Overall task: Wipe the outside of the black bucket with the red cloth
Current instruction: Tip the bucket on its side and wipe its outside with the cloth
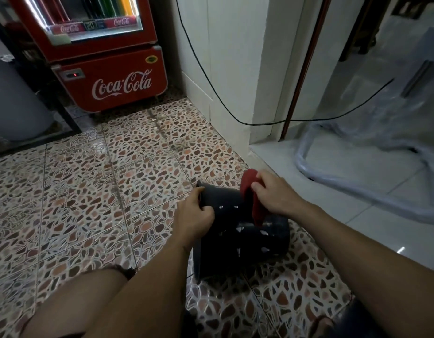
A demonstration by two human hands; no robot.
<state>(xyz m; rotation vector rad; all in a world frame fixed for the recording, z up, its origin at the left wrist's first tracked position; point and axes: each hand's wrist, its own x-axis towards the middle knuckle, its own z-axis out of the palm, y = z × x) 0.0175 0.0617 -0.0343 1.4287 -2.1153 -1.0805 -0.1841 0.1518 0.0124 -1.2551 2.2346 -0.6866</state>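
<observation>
Bucket: Your black bucket (238, 237) lies on its side on the pebble-pattern floor (89, 191), right in front of you. Its open end faces left. Its side has small cut-out holes.
Left hand: Your left hand (195, 215) is closed on the bucket's rim. Your fingers curl over the edge and hold it tight.
Right hand: Your right hand (274, 193) is closed around the red cloth (251, 198). You press the cloth on the top of the bucket's outside.
Cloth: The red cloth is bunched up in your right hand. One end sticks up past your fingers. The other end hangs down over the bucket's side.
Legs: Your bare knee (84, 296) is low on the left, near the bucket.
Fridge: A red Coca-Cola fridge (108, 69) stands far back on the left, well apart from the bucket.
Wall: A white wall corner (235, 81) stands behind the bucket. A black cable (211, 93) hangs down across it.
Right side: A pale tiled floor (357, 215) starts just beside the bucket. Something wrapped in clear plastic (382, 130) sits on it.
</observation>
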